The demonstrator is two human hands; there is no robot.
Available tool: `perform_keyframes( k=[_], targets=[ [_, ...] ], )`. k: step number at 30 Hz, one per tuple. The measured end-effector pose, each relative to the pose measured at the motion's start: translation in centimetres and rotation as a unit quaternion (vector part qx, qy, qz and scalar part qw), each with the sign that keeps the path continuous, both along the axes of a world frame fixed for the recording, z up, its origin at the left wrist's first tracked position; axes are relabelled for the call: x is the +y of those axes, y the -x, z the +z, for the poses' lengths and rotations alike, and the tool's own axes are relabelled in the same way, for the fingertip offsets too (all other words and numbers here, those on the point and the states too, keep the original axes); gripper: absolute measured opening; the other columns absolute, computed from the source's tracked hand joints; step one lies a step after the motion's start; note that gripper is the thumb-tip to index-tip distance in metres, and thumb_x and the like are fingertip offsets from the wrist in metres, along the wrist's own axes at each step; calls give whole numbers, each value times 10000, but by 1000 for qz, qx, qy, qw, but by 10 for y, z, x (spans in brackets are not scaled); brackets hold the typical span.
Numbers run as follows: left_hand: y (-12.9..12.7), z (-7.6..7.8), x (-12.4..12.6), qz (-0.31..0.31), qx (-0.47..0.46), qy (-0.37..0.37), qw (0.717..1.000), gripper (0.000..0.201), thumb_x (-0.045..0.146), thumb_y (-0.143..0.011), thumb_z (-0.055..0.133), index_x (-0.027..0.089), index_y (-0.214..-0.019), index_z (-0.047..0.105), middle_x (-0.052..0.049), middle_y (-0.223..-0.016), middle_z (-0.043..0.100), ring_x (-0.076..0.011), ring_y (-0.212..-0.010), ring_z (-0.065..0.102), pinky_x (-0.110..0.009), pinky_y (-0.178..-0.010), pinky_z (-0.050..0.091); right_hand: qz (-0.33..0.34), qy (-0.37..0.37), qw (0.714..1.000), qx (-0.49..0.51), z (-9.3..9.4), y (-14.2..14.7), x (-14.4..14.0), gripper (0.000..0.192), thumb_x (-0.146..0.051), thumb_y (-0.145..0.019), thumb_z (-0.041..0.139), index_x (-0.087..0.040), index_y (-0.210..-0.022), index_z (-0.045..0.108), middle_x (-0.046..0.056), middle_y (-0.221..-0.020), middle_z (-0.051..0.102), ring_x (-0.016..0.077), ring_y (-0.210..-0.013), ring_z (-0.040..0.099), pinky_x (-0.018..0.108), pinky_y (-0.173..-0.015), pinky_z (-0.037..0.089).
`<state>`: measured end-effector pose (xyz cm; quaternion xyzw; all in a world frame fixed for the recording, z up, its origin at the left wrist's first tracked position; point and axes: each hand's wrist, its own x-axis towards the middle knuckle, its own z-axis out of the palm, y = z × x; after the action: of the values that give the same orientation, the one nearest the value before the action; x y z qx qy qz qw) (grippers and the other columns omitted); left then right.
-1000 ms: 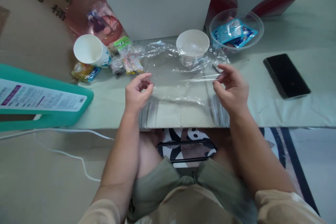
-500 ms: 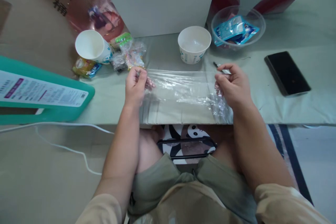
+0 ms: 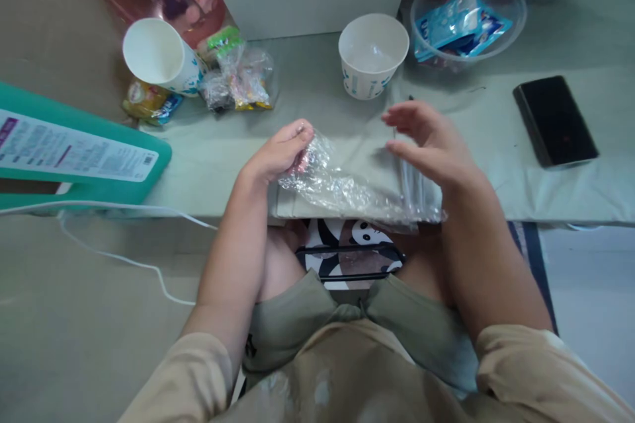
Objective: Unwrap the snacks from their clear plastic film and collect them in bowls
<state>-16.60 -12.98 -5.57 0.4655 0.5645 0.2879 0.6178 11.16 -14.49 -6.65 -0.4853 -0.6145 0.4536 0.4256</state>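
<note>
A crumpled clear plastic bag lies at the near edge of the pale green table. My left hand pinches its left end between thumb and fingers. My right hand hovers flat over the bag's right side, fingers apart and stretched to the left, holding nothing. A white paper bowl stands upright just beyond both hands.
A tipped white paper cup and small snack packets lie at the back left. A clear bowl with blue packets sits back right, a black phone at the right. A teal box and white cable are on the left.
The bag was stretched flat between both hands; now it is bunched up. My right hand has let go and opened above it. My left hand still grips its end.
</note>
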Motion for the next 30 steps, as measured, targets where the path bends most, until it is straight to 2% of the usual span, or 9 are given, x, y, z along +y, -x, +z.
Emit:
perform_keyframes(
  k=[4,7,9,12,15,18,24,27,30],
  targets=[
    [-11,11,-10,-115,-56,32,991,354,514,-853,765,232,-792,561,71,-452,456,-89,-312,419,-183,-341,205,285,157,945,6,11,31,-10,416,-370,-680,869,-219,-1034,709,23,-947,761,165,-803,703,303,-722,590],
    [-5,15,-9,-77,-93,20,992,351,445,-758,863,235,-925,637,78,-474,478,-83,-349,443,-175,-388,278,367,221,903,6,11,40,-16,219,-397,-822,745,-195,-783,670,-38,-628,660,94,-510,559,222,-501,450],
    [3,16,-6,-41,-126,17,991,495,362,-686,914,256,-1093,654,74,-532,530,-92,-399,503,-174,-428,320,304,214,928,39,9,39,-18,263,-427,-860,710,-200,-759,623,-72,-534,567,68,-430,450,208,-436,346],
    [10,13,-3,-100,-156,66,980,779,261,-487,993,254,-1190,659,20,-657,654,-164,-547,650,-216,-487,433,205,181,959,72,6,36,-18,290,-453,-870,710,-205,-782,587,-92,-507,503,55,-401,353,223,-418,271],
    [10,6,0,-109,-124,56,985,530,254,-492,979,187,-950,722,-1,-636,647,-146,-556,633,-222,-494,454,169,162,970,72,3,35,-18,301,-463,-877,698,-201,-778,586,-87,-509,476,62,-425,353,238,-436,271],
    [8,-1,8,4,-91,-17,996,244,251,-665,891,168,-702,664,35,-559,532,-52,-452,465,-179,-433,340,161,165,972,53,0,35,-18,311,-477,-877,695,-200,-774,597,-82,-515,463,70,-454,363,243,-459,285],
    [-3,-8,12,249,-208,-41,945,334,510,-953,611,205,-817,624,25,-634,501,-81,-548,522,-191,-496,422,86,152,984,32,-6,40,-21,284,-449,-879,680,-208,-768,579,-74,-507,502,72,-428,378,242,-434,269],
    [-21,-8,-6,168,-293,52,940,478,636,-960,522,176,-962,653,-57,-897,684,-149,-827,692,-269,-726,591,-11,148,987,57,-9,47,-21,245,-438,-865,671,-212,-826,586,-80,-511,521,70,-374,370,243,-394,253],
    [-39,-10,-21,17,-282,139,949,522,633,-821,721,163,-1038,651,-93,-942,732,-194,-846,717,-313,-737,606,-53,139,987,67,-10,52,-20,247,-440,-842,688,-217,-818,586,-89,-489,497,76,-363,396,235,-384,277]
  ],
)
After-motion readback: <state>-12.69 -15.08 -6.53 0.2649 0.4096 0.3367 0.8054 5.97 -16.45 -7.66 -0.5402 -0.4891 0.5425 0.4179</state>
